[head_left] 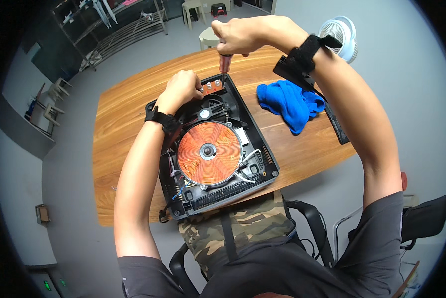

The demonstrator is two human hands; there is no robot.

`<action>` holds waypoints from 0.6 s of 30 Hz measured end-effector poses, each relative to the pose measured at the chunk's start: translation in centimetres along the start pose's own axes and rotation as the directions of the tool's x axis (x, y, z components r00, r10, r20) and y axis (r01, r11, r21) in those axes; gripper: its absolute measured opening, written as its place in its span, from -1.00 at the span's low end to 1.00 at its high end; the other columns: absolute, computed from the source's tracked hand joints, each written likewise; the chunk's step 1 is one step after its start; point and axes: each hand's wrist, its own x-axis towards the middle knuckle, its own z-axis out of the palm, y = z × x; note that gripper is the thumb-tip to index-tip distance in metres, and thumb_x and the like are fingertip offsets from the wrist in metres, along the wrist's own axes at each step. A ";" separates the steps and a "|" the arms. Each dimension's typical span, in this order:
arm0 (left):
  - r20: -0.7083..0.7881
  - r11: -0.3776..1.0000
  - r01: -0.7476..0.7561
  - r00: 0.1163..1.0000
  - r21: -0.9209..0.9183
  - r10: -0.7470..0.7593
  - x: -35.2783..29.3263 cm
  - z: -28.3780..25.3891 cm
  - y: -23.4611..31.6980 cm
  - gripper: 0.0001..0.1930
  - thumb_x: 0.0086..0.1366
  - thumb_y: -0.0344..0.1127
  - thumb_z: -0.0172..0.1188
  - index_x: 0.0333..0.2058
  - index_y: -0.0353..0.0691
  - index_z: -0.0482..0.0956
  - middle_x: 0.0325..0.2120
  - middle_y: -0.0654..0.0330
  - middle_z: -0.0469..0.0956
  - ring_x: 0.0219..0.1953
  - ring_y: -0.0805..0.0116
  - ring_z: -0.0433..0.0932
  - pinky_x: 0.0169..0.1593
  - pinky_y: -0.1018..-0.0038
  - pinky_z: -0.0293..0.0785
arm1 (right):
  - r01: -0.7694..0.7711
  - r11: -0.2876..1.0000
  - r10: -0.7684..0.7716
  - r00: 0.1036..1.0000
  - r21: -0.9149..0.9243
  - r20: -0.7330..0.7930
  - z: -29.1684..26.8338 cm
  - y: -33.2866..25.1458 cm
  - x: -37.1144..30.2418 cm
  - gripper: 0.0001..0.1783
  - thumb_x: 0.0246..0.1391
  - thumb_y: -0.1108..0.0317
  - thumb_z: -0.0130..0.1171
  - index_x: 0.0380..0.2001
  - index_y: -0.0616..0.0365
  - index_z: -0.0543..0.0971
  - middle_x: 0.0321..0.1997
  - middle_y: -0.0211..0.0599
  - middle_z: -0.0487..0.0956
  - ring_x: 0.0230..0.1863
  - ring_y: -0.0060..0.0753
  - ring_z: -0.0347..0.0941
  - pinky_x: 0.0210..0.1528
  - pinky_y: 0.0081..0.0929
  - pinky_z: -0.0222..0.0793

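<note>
On the wooden table (pixel 118 124), the open black appliance housing (pixel 249 121) lies in front of the person, its round copper coil (pixel 193 154) facing up, nearer the body than both hands. At the housing's far end, the right hand (pixel 238 36) is closed around the handle of a screwdriver (pixel 225 63), held upright from above with its shaft pointing down at the right end of the orange-brown strip (pixel 213 88). At that strip's left end, the left hand (pixel 182 89) rests with fingers bent; whether it grips anything cannot be determined.
</note>
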 end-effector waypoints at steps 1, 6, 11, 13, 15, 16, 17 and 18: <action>0.001 1.000 0.004 1.000 -0.011 -0.004 -0.1 0.0 -0.3 -0.68 -0.05 -0.34 0.54 -0.27 -0.30 0.76 -0.32 -0.07 0.72 -0.21 0.03 0.71 -0.08 0.25 0.61 | 0.039 0.999 -0.040 0.998 -0.006 -0.054 0.4 -0.1 0.3 -0.57 0.36 0.09 -0.01 -0.16 0.37 0.41 -0.42 0.06 0.69 -0.52 -0.11 0.66 -0.41 -0.27 0.57; -0.019 1.000 -0.025 1.000 -0.005 0.025 0.6 0.5 -0.8 -0.70 -0.09 -0.31 0.57 -0.34 -0.25 0.77 -0.40 -0.03 0.72 -0.27 0.03 0.71 -0.10 0.25 0.61 | 0.019 0.994 -0.033 0.991 -0.104 -0.133 0.9 -0.6 0.9 -0.43 0.42 -0.05 -0.06 -0.22 0.37 0.53 -0.53 -0.02 0.67 -0.57 -0.21 0.66 -0.53 -0.36 0.59; 0.019 1.000 0.022 1.000 -0.018 -0.022 0.3 0.3 -1.0 -0.70 -0.07 -0.31 0.56 -0.32 -0.26 0.77 -0.37 -0.07 0.72 -0.24 0.02 0.71 -0.10 0.25 0.60 | -0.073 0.980 0.079 0.997 -0.186 0.023 -1.4 -2.5 -0.4 -0.51 0.22 -0.03 0.12 -0.18 0.24 0.69 -0.34 -0.03 0.72 -0.30 -0.12 0.69 -0.23 -0.20 0.57; 0.026 0.999 0.032 0.999 -0.023 -0.031 0.3 -0.1 -0.1 -0.70 -0.06 -0.31 0.56 -0.32 -0.26 0.77 -0.37 -0.06 0.72 -0.24 0.02 0.71 -0.10 0.24 0.60 | -0.125 0.992 0.127 0.988 -0.033 0.084 -2.7 -3.1 -2.1 -0.52 0.24 0.02 0.06 -0.32 0.23 0.74 -0.32 -0.02 0.73 -0.27 -0.04 0.68 -0.18 -0.13 0.55; 0.016 1.000 0.008 1.000 -0.012 -0.008 0.5 0.1 -0.3 -0.70 -0.07 -0.30 0.56 -0.32 -0.26 0.77 -0.37 -0.05 0.72 -0.24 0.03 0.71 -0.10 0.25 0.60 | -0.037 0.995 0.050 0.988 -0.098 0.143 -3.5 -2.8 -3.0 -0.54 0.26 0.05 0.05 -0.35 0.23 0.74 -0.33 -0.05 0.73 -0.29 -0.05 0.68 -0.21 -0.14 0.56; 0.011 1.000 -0.002 1.000 -0.006 0.002 0.5 0.2 -0.5 -0.70 -0.07 -0.30 0.56 -0.32 -0.27 0.77 -0.37 -0.04 0.73 -0.24 0.04 0.71 -0.10 0.25 0.60 | 0.012 0.992 0.011 0.985 -0.128 0.174 -3.5 -2.8 -3.3 -0.54 0.26 0.07 0.05 -0.36 0.24 0.74 -0.34 -0.06 0.73 -0.30 -0.05 0.68 -0.23 -0.15 0.56; 0.007 1.000 -0.004 1.000 -0.009 0.004 0.5 0.3 -0.6 -0.70 -0.07 -0.30 0.56 -0.32 -0.27 0.78 -0.37 -0.04 0.73 -0.24 0.05 0.71 -0.10 0.26 0.61 | -0.108 0.994 0.108 0.991 0.004 -0.074 -2.3 -3.1 -3.4 -0.56 0.26 0.07 0.10 -0.39 0.23 0.73 -0.37 -0.04 0.72 -0.32 0.00 0.68 -0.25 -0.13 0.56; 0.002 1.000 -0.022 1.000 -0.015 0.022 0.6 0.1 0.1 -0.69 -0.07 -0.30 0.56 -0.32 -0.27 0.78 -0.37 -0.03 0.73 -0.25 0.05 0.71 -0.10 0.26 0.61 | -0.063 0.995 0.046 0.979 -0.077 -0.197 -1.4 -2.2 -3.1 -0.55 0.26 0.06 0.10 -0.40 0.23 0.73 -0.38 -0.03 0.71 -0.33 0.02 0.67 -0.25 -0.12 0.56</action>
